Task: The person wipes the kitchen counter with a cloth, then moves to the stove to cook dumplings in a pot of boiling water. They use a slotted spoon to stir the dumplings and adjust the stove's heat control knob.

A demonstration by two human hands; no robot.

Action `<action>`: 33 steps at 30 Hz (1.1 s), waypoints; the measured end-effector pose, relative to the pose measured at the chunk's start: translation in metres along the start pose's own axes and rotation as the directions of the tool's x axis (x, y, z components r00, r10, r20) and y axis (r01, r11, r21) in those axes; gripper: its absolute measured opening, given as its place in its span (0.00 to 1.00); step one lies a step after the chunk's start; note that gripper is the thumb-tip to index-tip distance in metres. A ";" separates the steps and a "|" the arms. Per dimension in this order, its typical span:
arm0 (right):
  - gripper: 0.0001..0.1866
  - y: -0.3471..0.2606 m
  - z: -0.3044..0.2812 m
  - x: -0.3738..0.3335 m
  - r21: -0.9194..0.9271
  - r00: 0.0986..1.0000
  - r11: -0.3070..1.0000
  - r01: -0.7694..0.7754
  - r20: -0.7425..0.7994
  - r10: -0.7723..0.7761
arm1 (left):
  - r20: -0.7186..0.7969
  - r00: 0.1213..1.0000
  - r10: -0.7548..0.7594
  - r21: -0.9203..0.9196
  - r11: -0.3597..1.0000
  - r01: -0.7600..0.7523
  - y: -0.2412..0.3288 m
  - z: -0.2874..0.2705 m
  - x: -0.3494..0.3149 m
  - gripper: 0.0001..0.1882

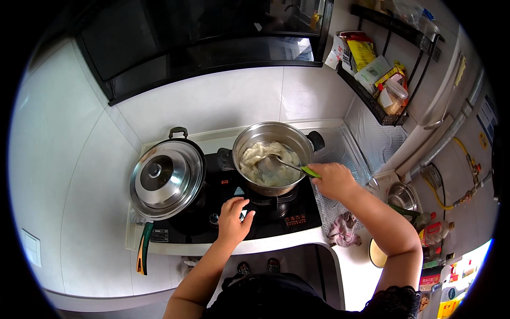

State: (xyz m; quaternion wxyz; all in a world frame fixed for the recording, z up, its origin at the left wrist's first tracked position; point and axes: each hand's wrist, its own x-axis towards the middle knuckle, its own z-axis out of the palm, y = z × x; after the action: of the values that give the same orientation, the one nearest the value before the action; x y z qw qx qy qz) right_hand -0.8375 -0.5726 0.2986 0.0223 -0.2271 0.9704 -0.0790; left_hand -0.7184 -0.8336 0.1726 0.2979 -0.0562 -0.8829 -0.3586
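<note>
My right hand (pixel 334 182) is closed around the green handle of a metal ladle (pixel 285 163). The ladle's bowl is down in a steel pot (pixel 273 127) with black side handles. Pale dumplings (pixel 255 153) lie in cloudy water in that pot, bunched around the ladle. My left hand (pixel 234 219) hovers empty over the front of the black gas cooktop (pixel 188 227), its fingers apart, near a control knob (pixel 214 218). It is apart from the pot. On the left burner stands a pan (pixel 197 150) under a domed steel lid (pixel 154 192), its long handle pointing toward me.
A crumpled cloth (pixel 345 229) lies right of the cooktop, beside foil lining (pixel 340 146). Behind it are a steel bowl (pixel 402 196) and bottles (pixel 434 233). A wall rack (pixel 366 98) holds packets and a jar. The dark range hood (pixel 212 64) overhangs the back.
</note>
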 end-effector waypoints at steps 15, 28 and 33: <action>0.22 0.013 -0.001 -0.055 0.498 0.953 0.867 0.036 -0.279 0.120 | -0.008 0.999 0.047 0.034 0.998 -0.047 0.007 0.008 0.016 0.19; 0.22 0.006 0.019 -0.084 0.669 0.966 0.743 -0.037 -0.167 0.199 | 0.041 0.999 0.020 0.017 1.000 -0.020 0.009 0.015 0.012 0.19; 0.21 0.000 0.005 -0.068 0.604 0.992 0.796 -0.044 -0.068 0.106 | 0.055 0.998 0.017 0.017 1.000 -0.018 0.006 0.014 0.007 0.19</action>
State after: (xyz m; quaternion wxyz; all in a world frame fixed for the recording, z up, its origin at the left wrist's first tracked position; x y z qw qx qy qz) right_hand -0.7759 -0.5426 0.2946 0.0485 -0.1654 0.9034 -0.3925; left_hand -0.7289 -0.8203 0.1719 0.2774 -0.0712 -0.8932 -0.3467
